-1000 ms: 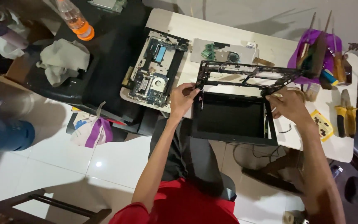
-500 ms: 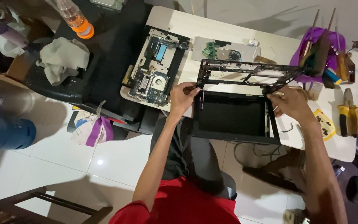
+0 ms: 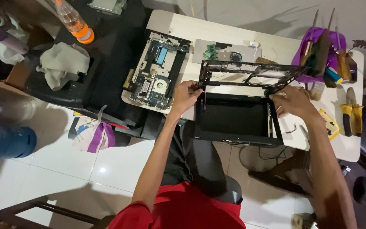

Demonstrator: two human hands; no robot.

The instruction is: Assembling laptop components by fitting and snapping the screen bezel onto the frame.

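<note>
Left hand: my left hand [image 3: 186, 96] is clamped on the left corner of the black laptop frame [image 3: 250, 72], fingers closed around the hinge end.
Right hand: my right hand [image 3: 291, 101] is closed on the frame's right hinge end; the two hands stand well apart, one at each corner.
Frame position: the frame stands tilted up from the rear edge of the screen panel [image 3: 236, 119], which lies flat and overhangs the near edge of the white table [image 3: 234, 36] above my lap.
Change over the last second: grip points and frame angle match the earlier views; only my head has drifted a little. I judge the frame is held steady at the hinges, not yet separated.
Loose wiring: a thin cable hangs from the left corner down over the panel.
Adjacent parts: the bare motherboard tray [image 3: 157, 72] lies just left of my left hand.
Tools: yellow-handled pliers [image 3: 351, 111] lie to the right; the purple tool holder [image 3: 325, 53] stands behind.
</note>
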